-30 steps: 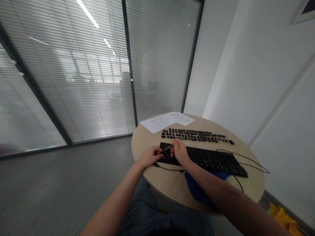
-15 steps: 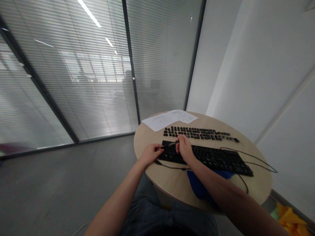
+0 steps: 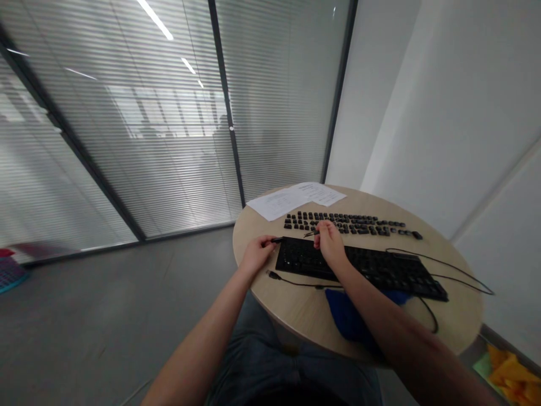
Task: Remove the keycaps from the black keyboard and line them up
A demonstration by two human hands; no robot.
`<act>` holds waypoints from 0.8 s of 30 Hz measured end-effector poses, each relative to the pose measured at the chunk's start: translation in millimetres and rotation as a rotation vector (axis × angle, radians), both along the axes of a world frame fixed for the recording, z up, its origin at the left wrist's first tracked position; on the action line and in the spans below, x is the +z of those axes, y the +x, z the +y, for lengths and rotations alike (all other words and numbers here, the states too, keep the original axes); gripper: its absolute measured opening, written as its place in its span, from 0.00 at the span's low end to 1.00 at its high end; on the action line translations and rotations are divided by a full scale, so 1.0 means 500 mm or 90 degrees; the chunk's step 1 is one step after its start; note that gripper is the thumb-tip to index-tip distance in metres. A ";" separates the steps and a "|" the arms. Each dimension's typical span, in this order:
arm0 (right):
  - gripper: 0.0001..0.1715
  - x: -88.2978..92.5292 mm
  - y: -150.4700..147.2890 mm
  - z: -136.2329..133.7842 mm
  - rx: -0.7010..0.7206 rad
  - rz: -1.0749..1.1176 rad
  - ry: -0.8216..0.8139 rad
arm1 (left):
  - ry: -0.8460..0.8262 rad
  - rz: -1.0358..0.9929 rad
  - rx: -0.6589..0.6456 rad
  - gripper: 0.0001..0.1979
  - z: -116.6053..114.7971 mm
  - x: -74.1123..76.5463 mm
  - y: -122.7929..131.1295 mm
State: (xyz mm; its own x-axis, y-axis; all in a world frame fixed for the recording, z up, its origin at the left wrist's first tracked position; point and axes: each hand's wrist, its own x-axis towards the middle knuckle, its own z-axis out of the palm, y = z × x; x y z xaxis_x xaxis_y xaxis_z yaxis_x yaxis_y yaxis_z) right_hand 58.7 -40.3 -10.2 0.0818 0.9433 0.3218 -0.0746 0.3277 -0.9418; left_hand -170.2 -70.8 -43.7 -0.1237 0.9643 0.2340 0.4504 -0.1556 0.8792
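My left hand (image 3: 257, 254) is at the left end of a black keyboard (image 3: 302, 258), fingers pinched on a small black keycap (image 3: 277, 239). Over the keyboard's back edge, my right hand (image 3: 330, 243) grips a thin keycap puller (image 3: 310, 233). Its wire prongs point left, apart from the left hand. Rows of loose black keycaps (image 3: 359, 230) lie behind the keyboard. My right forearm covers part of the keyboard.
White printed sheets (image 3: 279, 203) lie at the back of the round wooden table (image 3: 291, 301). A blue cloth (image 3: 344, 316) sits under my right forearm. A cable with a USB plug (image 3: 274, 275) runs along the front, and another cable (image 3: 460, 268) loops at right.
The puller's tip has drawn away from my left hand as my right hand moved right and up. My left hand now pinches the keycap beyond the keyboard's corner. The view has shifted slightly.
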 end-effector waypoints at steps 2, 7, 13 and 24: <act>0.24 0.003 0.007 0.004 -0.007 0.002 -0.010 | -0.028 -0.004 0.007 0.17 0.012 0.015 -0.005; 0.24 0.006 0.013 0.006 -0.007 0.015 -0.007 | -0.041 0.051 0.005 0.18 0.070 0.067 -0.007; 0.22 0.007 0.014 0.007 -0.004 0.032 -0.009 | -0.020 0.103 0.037 0.17 0.142 0.065 0.020; 0.22 0.005 0.018 0.014 0.014 0.050 -0.014 | 0.006 0.168 0.015 0.18 0.159 0.007 -0.006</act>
